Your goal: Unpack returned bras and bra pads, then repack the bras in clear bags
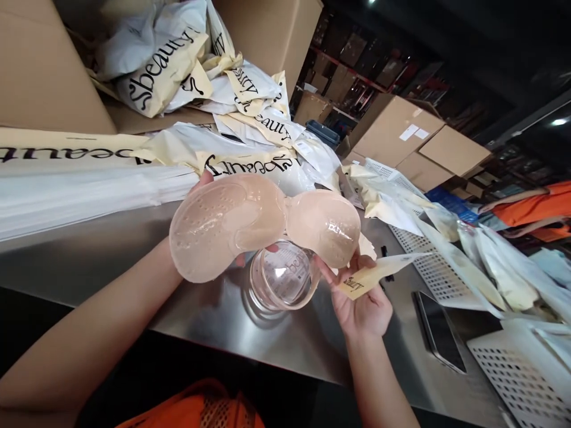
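Observation:
A beige stick-on bra (263,214) with two glossy cups is held up above the metal table. My left hand (204,180) grips the left cup from behind; the cup hides most of it, and only some fingertips show at its edges. My right hand (363,306) is closed at the lower edge of the right cup. A small cream and white printed card (372,275) is also in its fingers. Below the bra is a clear round plastic shell (288,276), its rim close to my right fingertips; whether they touch it I cannot tell. Printed lettering shows through the shell.
Printed white bags (165,68) fill an open carton (44,65) and spill onto the table (214,321). A flat stack of bags (89,193) lies left. Rightward are a phone (439,333), perforated white baskets (428,267) with bags, and cartons (397,131). Someone's orange sleeve (535,205) shows.

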Demonstrator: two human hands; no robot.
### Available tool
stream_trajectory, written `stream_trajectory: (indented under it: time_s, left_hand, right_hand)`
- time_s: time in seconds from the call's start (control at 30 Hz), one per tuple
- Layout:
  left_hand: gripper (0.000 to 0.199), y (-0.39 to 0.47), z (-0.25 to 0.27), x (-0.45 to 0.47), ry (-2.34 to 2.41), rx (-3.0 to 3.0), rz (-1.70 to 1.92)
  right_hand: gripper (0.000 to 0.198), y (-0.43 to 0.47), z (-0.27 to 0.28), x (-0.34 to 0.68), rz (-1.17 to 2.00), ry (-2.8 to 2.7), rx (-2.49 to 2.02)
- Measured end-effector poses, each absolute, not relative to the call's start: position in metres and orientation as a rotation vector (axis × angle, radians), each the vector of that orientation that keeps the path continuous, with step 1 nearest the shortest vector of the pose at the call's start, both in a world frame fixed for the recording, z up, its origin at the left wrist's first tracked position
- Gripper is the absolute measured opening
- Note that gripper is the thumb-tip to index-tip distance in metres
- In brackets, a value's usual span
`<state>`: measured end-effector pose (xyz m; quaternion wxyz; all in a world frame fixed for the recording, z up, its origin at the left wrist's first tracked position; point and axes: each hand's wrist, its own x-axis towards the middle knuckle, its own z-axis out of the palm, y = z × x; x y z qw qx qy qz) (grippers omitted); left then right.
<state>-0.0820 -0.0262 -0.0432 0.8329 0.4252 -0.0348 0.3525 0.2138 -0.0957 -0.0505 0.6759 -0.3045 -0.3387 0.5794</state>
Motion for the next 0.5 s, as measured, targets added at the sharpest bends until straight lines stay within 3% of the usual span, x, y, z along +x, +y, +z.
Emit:
stream_trajectory:
  time_s: [0.2,0.5]
  left_hand:
    - [0.096,-0.0253,-0.0473,-0.0798,-0.163,0.890,0.683]
    - [0.083,-0.0263,-0.0466,-0.0832,-0.173,0.927,0.660]
  right_hand:
    - [0.001,-0.0936,-0.0535,0.2115,1.313,-0.807,-0.707]
    - [0.005,-0.0935,-0.0538,0.2123,1.327,-0.749,-0.655]
